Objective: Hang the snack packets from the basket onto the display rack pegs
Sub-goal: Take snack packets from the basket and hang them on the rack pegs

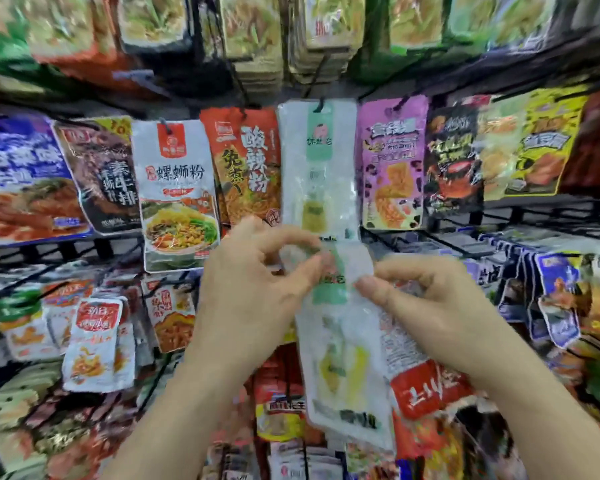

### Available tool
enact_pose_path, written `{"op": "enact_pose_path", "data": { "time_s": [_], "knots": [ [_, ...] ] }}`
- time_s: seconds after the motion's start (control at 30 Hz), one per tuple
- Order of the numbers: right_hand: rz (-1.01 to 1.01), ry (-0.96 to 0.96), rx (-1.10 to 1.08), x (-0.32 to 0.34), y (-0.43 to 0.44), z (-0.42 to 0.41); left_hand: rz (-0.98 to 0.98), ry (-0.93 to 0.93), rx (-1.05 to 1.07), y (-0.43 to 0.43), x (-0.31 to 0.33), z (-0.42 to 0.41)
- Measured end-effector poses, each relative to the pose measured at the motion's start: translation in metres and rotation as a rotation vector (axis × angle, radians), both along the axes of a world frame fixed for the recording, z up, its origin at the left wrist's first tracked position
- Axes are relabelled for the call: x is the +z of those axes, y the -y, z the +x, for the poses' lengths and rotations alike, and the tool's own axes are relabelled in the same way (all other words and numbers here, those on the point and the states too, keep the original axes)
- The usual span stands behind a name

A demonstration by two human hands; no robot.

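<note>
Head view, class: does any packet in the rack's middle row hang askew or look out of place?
The orange-red foil packet hangs tilted, its left edge behind the white noodle-bowl packet, which sits lower than its neighbours. The wide lens may exaggerate this. Nothing looks torn or spilled.

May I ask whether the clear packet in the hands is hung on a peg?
Not hung: the clear packet is pinched by the left hand and right hand, below the hanging packet.

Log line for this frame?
phase: pre-hang | left hand: pinches clear packet | right hand: pinches same packet | matching packet: hangs on peg above
</note>
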State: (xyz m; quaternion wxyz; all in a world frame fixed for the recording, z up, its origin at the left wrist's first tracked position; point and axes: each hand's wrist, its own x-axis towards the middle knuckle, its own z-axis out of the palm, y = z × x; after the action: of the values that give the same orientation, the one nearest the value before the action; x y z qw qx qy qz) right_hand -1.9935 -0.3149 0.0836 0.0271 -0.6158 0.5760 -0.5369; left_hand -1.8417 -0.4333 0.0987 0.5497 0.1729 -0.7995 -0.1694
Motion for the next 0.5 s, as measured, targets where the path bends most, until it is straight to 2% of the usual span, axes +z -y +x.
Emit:
{"op": "enact_pose_path", "data": {
  "time_s": [0.1, 0.27, 0.37, 0.5],
  "knots": [
    [-0.065, 0.077, 0.082, 0.024, 0.009, -0.012, 0.139, -0.142, -0.094, 0.002, 0.028, -0.015],
    [-0.145, 0.073, 0.107, 0.062, 0.034, -0.031, 0.472, -0.292, -0.388, 0.01, 0.074, -0.043],
    [-0.163, 0.187, 0.095, 0.08, 0.049, -0.04, 0.524, -0.387, -0.413, 0.024, 0.091, -0.058],
    [-0.184, 0.209, 0.031, 0.099, 0.069, -0.05, 0.487, -0.418, -0.347, 0.035, 0.101, -0.074]
  ]
}}
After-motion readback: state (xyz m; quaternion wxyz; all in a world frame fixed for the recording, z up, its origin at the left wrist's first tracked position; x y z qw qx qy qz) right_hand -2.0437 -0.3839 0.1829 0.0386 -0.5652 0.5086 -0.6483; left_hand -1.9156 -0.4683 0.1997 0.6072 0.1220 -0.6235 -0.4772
